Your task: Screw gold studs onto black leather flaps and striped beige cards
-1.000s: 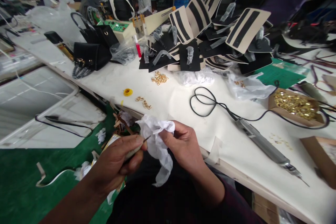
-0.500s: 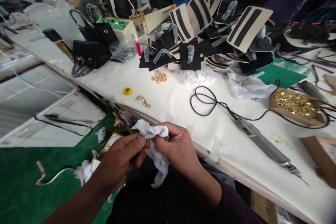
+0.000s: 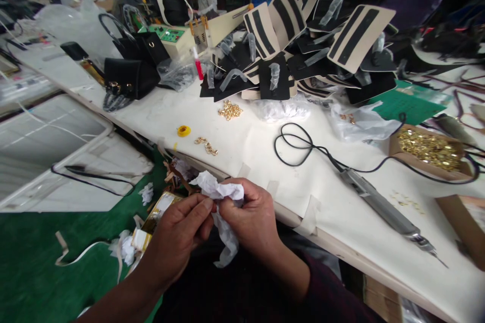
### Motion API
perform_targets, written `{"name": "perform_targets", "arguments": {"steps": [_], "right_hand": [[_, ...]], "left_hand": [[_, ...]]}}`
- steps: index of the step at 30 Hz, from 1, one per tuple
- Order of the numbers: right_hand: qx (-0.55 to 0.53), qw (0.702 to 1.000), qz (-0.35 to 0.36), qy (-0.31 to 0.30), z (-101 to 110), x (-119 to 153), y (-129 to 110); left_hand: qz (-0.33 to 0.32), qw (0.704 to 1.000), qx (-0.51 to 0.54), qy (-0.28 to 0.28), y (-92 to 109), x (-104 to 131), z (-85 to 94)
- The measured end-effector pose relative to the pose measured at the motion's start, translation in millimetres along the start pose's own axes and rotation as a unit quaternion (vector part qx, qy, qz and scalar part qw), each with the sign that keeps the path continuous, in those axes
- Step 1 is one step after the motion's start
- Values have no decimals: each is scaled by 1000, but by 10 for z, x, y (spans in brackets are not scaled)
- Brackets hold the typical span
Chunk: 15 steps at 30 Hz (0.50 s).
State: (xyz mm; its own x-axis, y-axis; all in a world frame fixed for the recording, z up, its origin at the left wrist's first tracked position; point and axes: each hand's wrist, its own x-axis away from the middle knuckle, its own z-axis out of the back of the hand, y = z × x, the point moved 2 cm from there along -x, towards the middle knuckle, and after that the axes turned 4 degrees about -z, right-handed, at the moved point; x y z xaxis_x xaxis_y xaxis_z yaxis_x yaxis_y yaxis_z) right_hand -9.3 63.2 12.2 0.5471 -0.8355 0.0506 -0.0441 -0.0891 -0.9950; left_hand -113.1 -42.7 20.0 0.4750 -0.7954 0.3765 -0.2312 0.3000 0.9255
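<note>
A crumpled strip of white tissue paper (image 3: 216, 185) is in my right hand (image 3: 253, 217), whose thumb and fingers are closed on it. The paper's lower end (image 3: 226, 250) hangs below the hand, over my dark clothing. My left hand (image 3: 185, 229) meets the right one at the paper, thumb and forefinger pinched together; whatever is between these fingertips is hidden. Both hands are just in front of the table's near edge. Closest to them on the white table (image 3: 253, 146) lie a few gold metal rings or clasps (image 3: 206, 146) and a yellow tape roll (image 3: 184, 131).
A grey electric screwdriver (image 3: 382, 207) with a black cord lies to the right, near a box of gold fittings (image 3: 428, 149). Striped black-and-beige panels (image 3: 280, 25) are heaped behind a gold hardware pile (image 3: 230, 110). Black handbags (image 3: 131, 78) stand left. Two people are in the background.
Both hands stay together at the tissue paper, almost unmoved. The paper's hanging end has swung slightly left. The view has shifted a little.
</note>
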Motion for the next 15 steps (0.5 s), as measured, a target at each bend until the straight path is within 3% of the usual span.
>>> {"name": "perform_targets", "arguments": {"steps": [4, 7, 11, 15], "right_hand": [[-7, 1000, 2, 4, -6, -3, 0], [-80, 995, -57, -14, 9, -24, 19], [-218, 962, -159, -47, 37, -61, 94], [-313, 936, -154, -38, 63, -106, 165]], "left_hand": [[-5, 999, 37, 22, 21, 25, -48], [16, 997, 76, 3, 59, 36, -54], [74, 983, 166, -41, 105, 48, -55], [110, 967, 225, -54, 137, 55, -71]]}}
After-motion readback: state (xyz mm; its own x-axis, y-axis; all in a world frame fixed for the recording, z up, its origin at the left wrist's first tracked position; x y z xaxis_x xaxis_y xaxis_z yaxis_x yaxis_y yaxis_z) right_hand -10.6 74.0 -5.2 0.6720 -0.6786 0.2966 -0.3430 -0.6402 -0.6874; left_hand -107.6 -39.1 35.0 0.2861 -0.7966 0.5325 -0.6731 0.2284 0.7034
